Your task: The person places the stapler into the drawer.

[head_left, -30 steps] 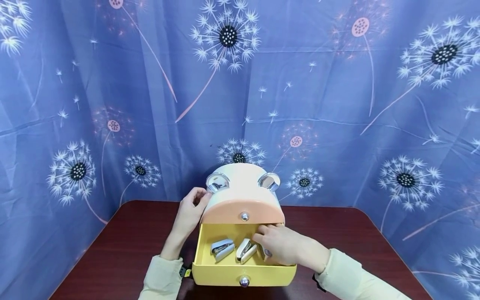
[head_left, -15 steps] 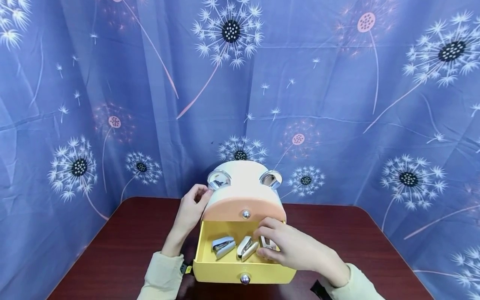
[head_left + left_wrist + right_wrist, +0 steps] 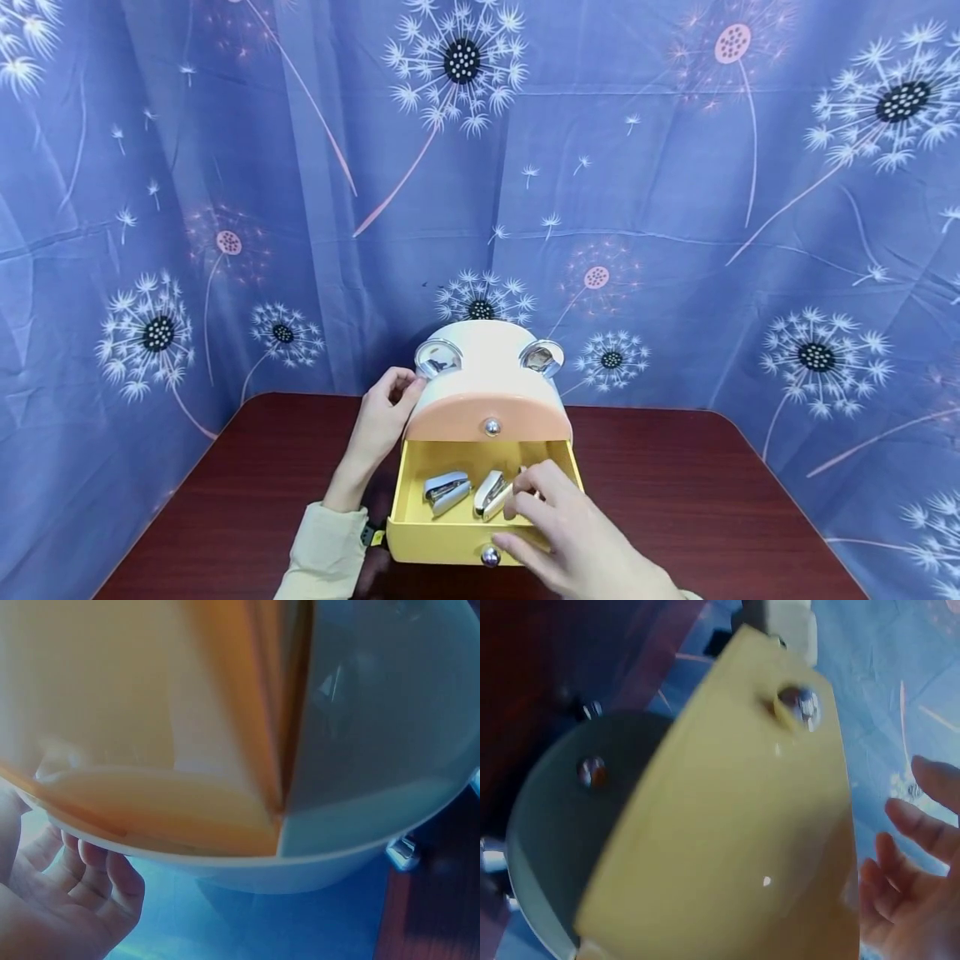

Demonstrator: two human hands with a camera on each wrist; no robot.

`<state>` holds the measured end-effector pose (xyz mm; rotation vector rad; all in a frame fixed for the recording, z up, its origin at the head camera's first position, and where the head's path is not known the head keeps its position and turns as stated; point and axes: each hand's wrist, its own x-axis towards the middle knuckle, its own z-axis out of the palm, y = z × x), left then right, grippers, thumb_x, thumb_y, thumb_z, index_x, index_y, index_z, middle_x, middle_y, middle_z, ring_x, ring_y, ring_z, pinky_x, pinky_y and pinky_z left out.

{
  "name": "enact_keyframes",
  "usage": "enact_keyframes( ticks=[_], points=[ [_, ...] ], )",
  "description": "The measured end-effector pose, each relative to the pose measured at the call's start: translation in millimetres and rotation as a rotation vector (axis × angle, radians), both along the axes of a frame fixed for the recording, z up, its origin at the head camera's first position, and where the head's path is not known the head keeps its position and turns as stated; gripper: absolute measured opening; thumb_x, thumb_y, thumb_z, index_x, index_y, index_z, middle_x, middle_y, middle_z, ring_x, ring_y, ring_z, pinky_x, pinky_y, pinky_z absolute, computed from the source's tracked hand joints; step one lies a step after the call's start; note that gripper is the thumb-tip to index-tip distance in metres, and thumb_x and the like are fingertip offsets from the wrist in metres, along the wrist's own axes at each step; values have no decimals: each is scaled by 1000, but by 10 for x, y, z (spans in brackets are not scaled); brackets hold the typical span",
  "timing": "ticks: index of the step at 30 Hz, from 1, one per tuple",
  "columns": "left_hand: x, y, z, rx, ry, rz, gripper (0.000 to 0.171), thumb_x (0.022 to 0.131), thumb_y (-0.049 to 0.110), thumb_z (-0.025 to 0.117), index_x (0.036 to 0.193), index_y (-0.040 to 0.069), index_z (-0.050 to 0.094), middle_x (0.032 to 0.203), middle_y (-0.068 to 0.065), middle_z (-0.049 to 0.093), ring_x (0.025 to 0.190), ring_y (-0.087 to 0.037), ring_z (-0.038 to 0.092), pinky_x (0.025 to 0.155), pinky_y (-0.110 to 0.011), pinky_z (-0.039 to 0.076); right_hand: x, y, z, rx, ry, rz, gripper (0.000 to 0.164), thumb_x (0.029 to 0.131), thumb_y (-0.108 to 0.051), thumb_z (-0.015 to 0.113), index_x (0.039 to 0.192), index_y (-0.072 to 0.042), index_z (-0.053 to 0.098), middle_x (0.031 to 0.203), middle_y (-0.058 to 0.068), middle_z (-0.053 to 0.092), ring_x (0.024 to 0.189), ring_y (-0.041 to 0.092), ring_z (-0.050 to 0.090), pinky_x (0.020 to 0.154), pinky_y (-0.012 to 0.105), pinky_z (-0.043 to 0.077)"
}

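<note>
A white, frog-like desktop drawer box [image 3: 491, 354] stands on the table with its yellow drawer [image 3: 431, 543] pulled out. Inside lie a blue-grey stapler [image 3: 447, 493] and a cream stapler [image 3: 489, 493]; a third is almost wholly hidden behind my right hand. My left hand [image 3: 381, 423] rests its fingertips against the box's left side. In the left wrist view its fingers [image 3: 91, 859] touch the rim. My right hand [image 3: 566, 529] hovers over the drawer's front right part, fingers loosely bent and holding nothing. Its thumb is near the silver knob [image 3: 491, 557].
Above the yellow drawer is a closed peach drawer [image 3: 450, 418] with a small knob. In the right wrist view, a grey-green drawer front [image 3: 562, 832] sits beside the yellow one. The dark red table [image 3: 660, 483] meets a blue dandelion curtain [image 3: 675, 250] behind.
My right hand has come up out of the drawer's right side and drawn back toward its front edge, leaving the third stapler in the drawer. My left hand stays against the box.
</note>
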<state>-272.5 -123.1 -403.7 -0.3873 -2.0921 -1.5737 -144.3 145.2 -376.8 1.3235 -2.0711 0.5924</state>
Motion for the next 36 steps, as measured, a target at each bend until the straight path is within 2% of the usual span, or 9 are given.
enact_keyframes(
  ticks=[2,5,7,10,13,17,24,32,36],
  points=[
    [-1,-1,-2,-1,-1,-1,14,95,23,66,98,10,64,76,-2,58,71,-19,53,63,-26,42,33,-48,-20,-13,80,32,16,93,-32,68,88,-18,61,97,-8,49,89,8,46,79,17,37],
    [0,-5,4,3,-5,-6,13,95,23,66,98,10,64,76,-2,58,71,-19,53,62,-26,42,53,-119,-18,-30,267,61,20,96,-29,64,81,-16,61,85,-7,50,79,11,46,72,21,37],
    [-1,-8,11,5,-4,-8,14,95,24,66,98,11,64,76,-2,58,71,-19,53,62,-26,42,59,-157,7,-36,398,58,25,98,-27,60,75,-15,59,76,-7,47,69,10,44,65,19,35],
    [-1,-11,19,6,-3,-4,15,95,25,67,99,11,64,77,-3,57,71,-19,53,63,-26,42,90,-188,16,-38,495,21,34,99,-27,56,67,-16,53,64,-9,38,58,5,36,54,13,27],
    [-1,-14,14,5,-9,-2,15,95,25,67,99,11,64,77,-4,57,71,-19,52,63,-26,41,129,-193,-62,-15,455,-20,40,101,-31,53,64,-17,47,59,-12,30,51,1,30,50,9,20],
    [-7,-14,0,-1,-13,-6,14,95,24,67,99,11,64,76,-4,56,71,-19,52,63,-25,41,153,-182,-282,41,347,-123,44,103,-41,47,64,-20,45,57,-14,29,47,-2,31,47,10,20],
    [-9,-17,-1,10,-16,-10,15,95,26,66,98,12,63,77,-4,56,71,-20,52,63,-26,41,110,-225,-546,57,318,-293,53,104,-49,36,60,-20,42,51,-13,32,41,2,33,40,17,21],
    [-6,-14,5,17,-6,-9,14,94,25,67,98,11,64,77,-3,57,71,-18,52,63,-25,41,74,-261,-615,8,306,-318,53,105,-46,35,59,-19,37,52,-13,29,41,2,28,40,16,17],
    [132,25,151,19,-27,-7,12,95,17,66,98,5,64,77,-6,56,71,-19,51,64,-24,40,53,-261,-621,3,264,-336,52,105,-47,35,61,-19,40,54,-13,32,42,2,31,40,16,20]
  ],
)
